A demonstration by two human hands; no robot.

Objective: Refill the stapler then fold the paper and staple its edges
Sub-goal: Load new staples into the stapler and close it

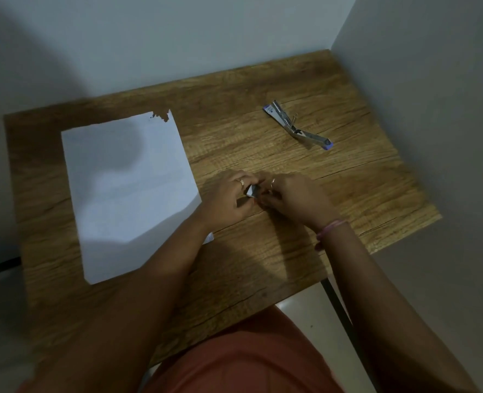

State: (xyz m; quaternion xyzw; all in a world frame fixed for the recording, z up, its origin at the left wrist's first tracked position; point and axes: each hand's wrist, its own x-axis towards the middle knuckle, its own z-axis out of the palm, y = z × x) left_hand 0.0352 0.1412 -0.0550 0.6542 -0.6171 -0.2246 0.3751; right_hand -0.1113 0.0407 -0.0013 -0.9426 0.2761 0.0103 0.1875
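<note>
While stapler (297, 125) lies swung open, unfilled: left hand (229, 198), right hand (294, 198) both pinching small packet (251, 191) (staples, probably); paper (127, 191) flat, unfolded, unstapled.

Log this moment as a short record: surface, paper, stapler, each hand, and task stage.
surface: wooden table
paper: white sheet, flat and unfolded, on the table's left part
stapler: stapler lying opened out at the far right, untouched
left hand: left hand holds a small white item, probably the staples
right hand: right hand works the same item
stage: refill under way; nothing folded or stapled
</note>
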